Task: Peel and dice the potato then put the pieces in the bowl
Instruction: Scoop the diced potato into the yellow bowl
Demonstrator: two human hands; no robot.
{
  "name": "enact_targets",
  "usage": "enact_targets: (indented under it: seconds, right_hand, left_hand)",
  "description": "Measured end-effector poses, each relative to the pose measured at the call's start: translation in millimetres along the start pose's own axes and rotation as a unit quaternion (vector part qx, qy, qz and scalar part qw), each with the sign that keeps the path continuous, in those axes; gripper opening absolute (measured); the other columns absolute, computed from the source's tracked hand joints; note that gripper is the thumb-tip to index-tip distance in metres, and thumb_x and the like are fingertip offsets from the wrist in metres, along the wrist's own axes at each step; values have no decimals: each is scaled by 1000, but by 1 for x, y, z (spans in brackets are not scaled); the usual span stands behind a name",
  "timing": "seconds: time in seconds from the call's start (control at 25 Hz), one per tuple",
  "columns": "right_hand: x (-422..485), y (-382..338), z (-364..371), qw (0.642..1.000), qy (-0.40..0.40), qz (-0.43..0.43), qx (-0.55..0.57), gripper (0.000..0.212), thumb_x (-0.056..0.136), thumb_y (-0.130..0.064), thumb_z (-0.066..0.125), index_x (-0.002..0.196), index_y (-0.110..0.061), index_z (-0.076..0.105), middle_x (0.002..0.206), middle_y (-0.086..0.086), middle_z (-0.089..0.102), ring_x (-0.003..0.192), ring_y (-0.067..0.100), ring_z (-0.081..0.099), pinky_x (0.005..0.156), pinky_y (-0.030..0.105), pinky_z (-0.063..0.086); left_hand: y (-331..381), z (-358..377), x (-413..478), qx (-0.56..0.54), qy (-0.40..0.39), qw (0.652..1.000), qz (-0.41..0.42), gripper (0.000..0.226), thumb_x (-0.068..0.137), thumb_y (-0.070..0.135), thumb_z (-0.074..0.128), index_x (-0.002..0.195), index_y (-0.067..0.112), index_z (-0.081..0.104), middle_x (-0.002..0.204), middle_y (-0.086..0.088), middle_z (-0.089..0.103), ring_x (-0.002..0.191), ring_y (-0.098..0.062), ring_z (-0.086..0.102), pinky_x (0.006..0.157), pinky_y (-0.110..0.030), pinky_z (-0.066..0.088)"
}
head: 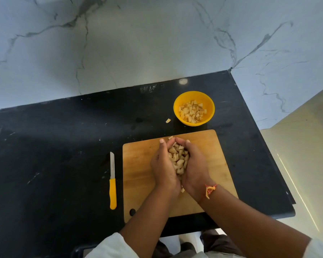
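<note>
I have my left hand and right hand cupped together over the cutting board, fingers curled close around a heap of potato pieces. The yellow bowl, already part filled with dice, sits at twelve o'clock beyond the board, one stray piece beside it at its nine. The knife lies on the black counter at the board's nine o'clock.

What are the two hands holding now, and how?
Both hands, left hand and right hand, cup a heap of diced potato pieces between palms.
</note>
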State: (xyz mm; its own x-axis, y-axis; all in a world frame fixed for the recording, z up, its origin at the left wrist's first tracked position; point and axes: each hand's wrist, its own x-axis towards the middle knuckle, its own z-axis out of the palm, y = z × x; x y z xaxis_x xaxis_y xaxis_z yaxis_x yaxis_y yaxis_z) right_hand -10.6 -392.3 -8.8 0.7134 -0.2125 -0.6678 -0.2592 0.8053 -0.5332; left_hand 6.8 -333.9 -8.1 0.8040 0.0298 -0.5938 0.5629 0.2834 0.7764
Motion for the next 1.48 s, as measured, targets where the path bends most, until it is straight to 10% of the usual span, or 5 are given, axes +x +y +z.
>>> enact_targets:
  seconds: [0.48,0.8,1.12,1.32,1.48]
  right_hand:
    - [69,-119,42,982,-8,-154,114,29,91,-29,56,101,-7,72,108,17,70,106,35,68,96,54,53]
    - [119,-129,42,955,80,-276,-76,48,104,-35,38,82,-6,68,77,9,68,77,20,67,76,38,57]
    - [127,-123,34,852,110,-415,-299,42,106,-31,38,83,-15,70,76,-3,67,74,9,62,65,18,50]
    - [131,-120,22,743,95,-463,-475,30,104,-32,46,90,-18,69,85,-7,64,78,6,58,70,21,50]
    - [130,-112,18,655,87,-481,-576,27,103,-33,49,105,-16,70,100,-4,67,87,7,59,77,22,52]
  left_hand:
    - [71,123,58,-76,-69,993,53,44,98,45,57,95,6,77,95,-10,77,90,-27,75,85,-48,60]
    - [69,145,107,14,-8,994,111,43,99,44,55,79,10,72,77,-7,75,75,-22,75,77,-42,62]
    - [56,139,111,148,0,951,271,36,101,40,53,84,17,75,74,3,71,72,-9,69,67,-25,59]
    - [47,108,121,279,12,877,391,18,99,28,58,110,21,70,107,14,61,102,-6,62,86,-28,56]
    - [28,71,135,381,65,858,338,29,102,11,51,126,15,66,124,3,59,120,-14,51,90,-22,43]
